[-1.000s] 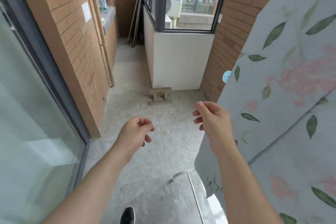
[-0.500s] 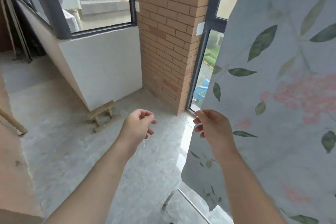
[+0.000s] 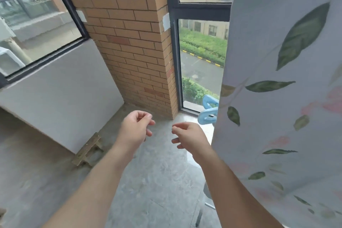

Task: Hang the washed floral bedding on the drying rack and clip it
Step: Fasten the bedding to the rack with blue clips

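Floral bedding (image 3: 277, 116): hung with its long axis vertical, at right of view; blue clip (image 3: 206, 116) showed at its left edge. Right hand (image 3: 188, 136): nearer, just left of that edge, fingers loosely curled, empty. Left hand (image 3: 136, 127): farther left, likewise empty.

Big floral bedding (image 3: 277, 116) runs off the top and right edges, hiding nearly all the drying rack (image 3: 199, 215). The blue clips (image 3: 208, 114) peek out, half-covered, behind its left hem.
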Demonstrator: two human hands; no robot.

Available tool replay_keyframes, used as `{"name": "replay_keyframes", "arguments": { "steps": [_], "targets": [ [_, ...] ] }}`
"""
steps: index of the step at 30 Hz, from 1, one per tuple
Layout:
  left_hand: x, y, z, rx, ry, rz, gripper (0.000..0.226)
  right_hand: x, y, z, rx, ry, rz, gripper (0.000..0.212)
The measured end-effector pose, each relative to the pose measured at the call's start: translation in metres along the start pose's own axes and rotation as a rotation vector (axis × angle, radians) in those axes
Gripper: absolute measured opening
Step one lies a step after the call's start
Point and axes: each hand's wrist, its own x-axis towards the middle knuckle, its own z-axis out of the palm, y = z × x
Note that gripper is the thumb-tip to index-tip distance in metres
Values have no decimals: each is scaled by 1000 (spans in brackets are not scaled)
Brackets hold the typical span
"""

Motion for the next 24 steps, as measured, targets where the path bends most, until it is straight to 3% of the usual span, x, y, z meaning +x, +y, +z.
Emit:
{"name": "replay_keyframes", "arguments": {
  "steps": [4,6,8,11,13,18,21,24],
  "targets": [
    [48,-3,14,-2,-157,15,13,20,1,7,-46,95,91,13],
    [74,-5,30,-6,-261,34,13,27,4,11,-86,178,107,29],
    [90,-3,47,-9,-394,62,13,29,10,14,-125,242,135,42],
    [107,6,68,29,-674,165,14,24,15,22,-173,380,243,42],
    [110,15,76,68,-822,262,36,14,13,26,-256,465,298,49],
    [112,31,92,203,-1006,484,95,-8,0,25,-803,625,424,60],
    [110,30,101,231,-1009,539,107,-21,-2,20,-781,719,475,54],
    [109,24,104,187,-1002,537,107,-34,3,11,-580,873,529,41]
  ]
}}
